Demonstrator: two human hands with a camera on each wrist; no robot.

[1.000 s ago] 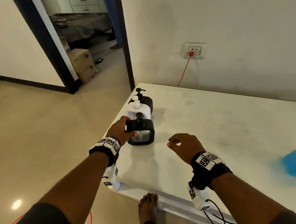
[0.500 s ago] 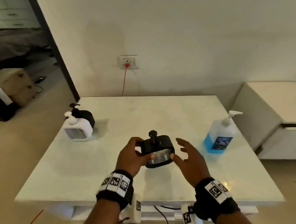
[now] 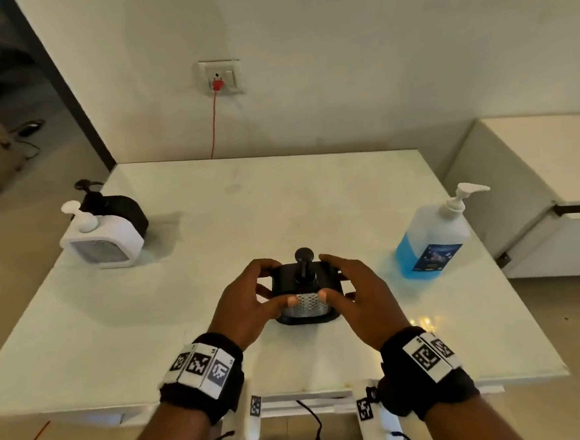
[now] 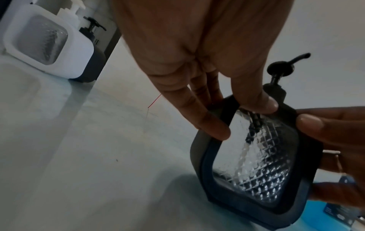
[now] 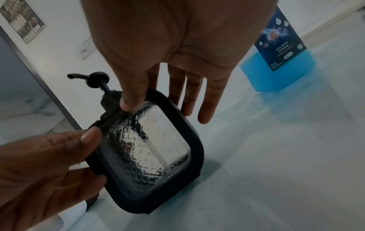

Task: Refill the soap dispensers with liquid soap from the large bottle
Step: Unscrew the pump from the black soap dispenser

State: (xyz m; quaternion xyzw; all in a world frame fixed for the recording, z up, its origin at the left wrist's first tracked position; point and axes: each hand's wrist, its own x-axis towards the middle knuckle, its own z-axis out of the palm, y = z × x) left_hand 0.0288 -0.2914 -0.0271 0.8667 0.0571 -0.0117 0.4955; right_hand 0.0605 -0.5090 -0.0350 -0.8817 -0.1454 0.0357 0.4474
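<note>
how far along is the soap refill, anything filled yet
Barely started. Done: one black dispenser stands at the table's front centre. In hand: the left hand and right hand both grip it; its pump is on, and its clear window shows no blue liquid. Left: opening and filling it from the large bottle, capped at the right, then the white dispenser and second black one.

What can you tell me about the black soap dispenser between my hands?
The squat black square soap dispenser has a clear diamond-textured front window, rounded corners and a black pump on top, still fitted. It stands upright on the white table, near its front edge. The left hand and right hand hold its sides, thumbs on the window.
</note>
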